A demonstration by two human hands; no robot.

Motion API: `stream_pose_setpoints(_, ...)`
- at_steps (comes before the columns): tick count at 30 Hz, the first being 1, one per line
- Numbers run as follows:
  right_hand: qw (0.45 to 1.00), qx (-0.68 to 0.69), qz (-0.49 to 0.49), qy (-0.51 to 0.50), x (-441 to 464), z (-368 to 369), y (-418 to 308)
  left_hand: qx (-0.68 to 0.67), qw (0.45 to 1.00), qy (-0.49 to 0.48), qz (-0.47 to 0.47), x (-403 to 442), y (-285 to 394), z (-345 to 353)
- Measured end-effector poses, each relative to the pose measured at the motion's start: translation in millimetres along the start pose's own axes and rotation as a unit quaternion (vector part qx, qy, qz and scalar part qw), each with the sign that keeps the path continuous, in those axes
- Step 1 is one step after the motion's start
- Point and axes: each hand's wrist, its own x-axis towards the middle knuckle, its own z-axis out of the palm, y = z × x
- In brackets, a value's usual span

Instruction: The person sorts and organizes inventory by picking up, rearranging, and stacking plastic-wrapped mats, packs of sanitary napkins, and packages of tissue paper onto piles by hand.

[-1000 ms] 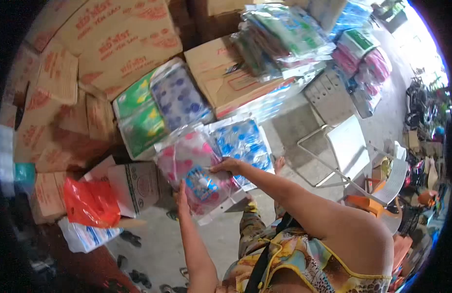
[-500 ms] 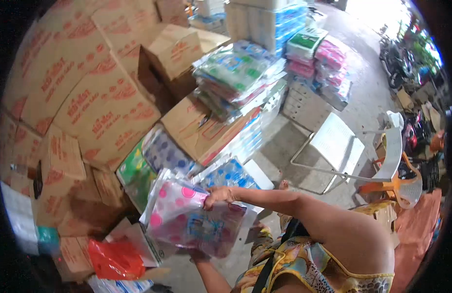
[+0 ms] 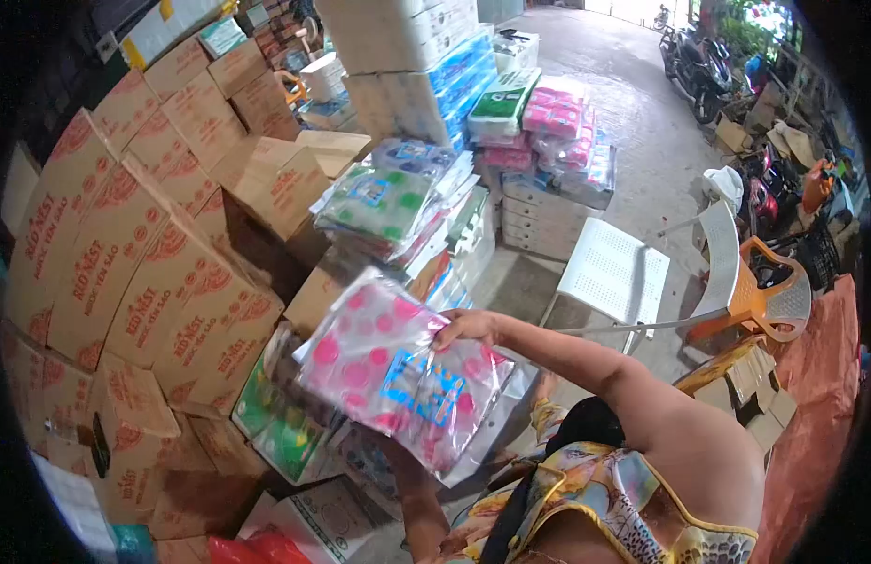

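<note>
The far corner of the pink-dotted plastic package [image 3: 398,371] pointed up at the cardboard box [image 3: 315,299] and at the tall stack of plastic packages [image 3: 374,205], whose top one had green dots. On the left, the wall of Red Nest cartons [image 3: 186,315] closed off the room, and the green packages [image 3: 283,428] lay low beside it, just past the pink-dotted package's left edge. Nearer my body, the white printed carton [image 3: 334,524] and the red plastic bag [image 3: 261,549] took up the space below that edge. The openest stretch was over on the right: a patch of bare concrete floor [image 3: 525,280] between the tall stack and the white perforated metal chair [image 3: 616,273], with more floor beyond. I had the pink-dotted package in front of me, dotted face up and a bit slanted, over the things beneath it. My right hand [image 3: 468,329] was closed on its right-hand edge, thumb bent down on top of the film, the blue label [image 3: 424,385] just below it. My left hand [image 3: 400,457] was under the lower left edge, mostly covered by the package; I couldn't tell how far open those fingers were, or how firmly they held.
</note>
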Motion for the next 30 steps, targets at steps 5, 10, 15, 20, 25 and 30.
stream_pose_setpoints(5,0.996,0.041,0.010,0.079,-55.7,-67.7,-13.7,-0.114,0.981,-0.105,-0.115,40.0,-24.4,42.3)
stream_pose_setpoints(10,0.989,0.096,0.023,0.109,-95.9,-114.7,-24.4,0.132,0.990,-0.034,-0.042,67.8,-60.3,92.9)
stream_pose_setpoints(15,0.987,0.104,0.014,0.121,-110.6,-163.0,-46.3,0.075,0.994,-0.056,-0.051,107.2,-93.3,126.9)
stream_pose_setpoints(20,0.986,0.090,0.002,0.140,-133.0,-218.5,-83.1,0.049,0.993,-0.068,-0.079,150.3,-117.7,182.8)
stream_pose_setpoints(25,0.985,0.072,0.008,0.155,-162.9,-251.5,-124.0,0.121,0.983,-0.136,-0.025,181.1,-138.3,239.1)
stream_pose_setpoints(30,0.986,0.117,-0.022,0.120,-186.3,-270.1,-129.5,0.092,0.984,-0.092,-0.123,204.3,-150.0,248.9)
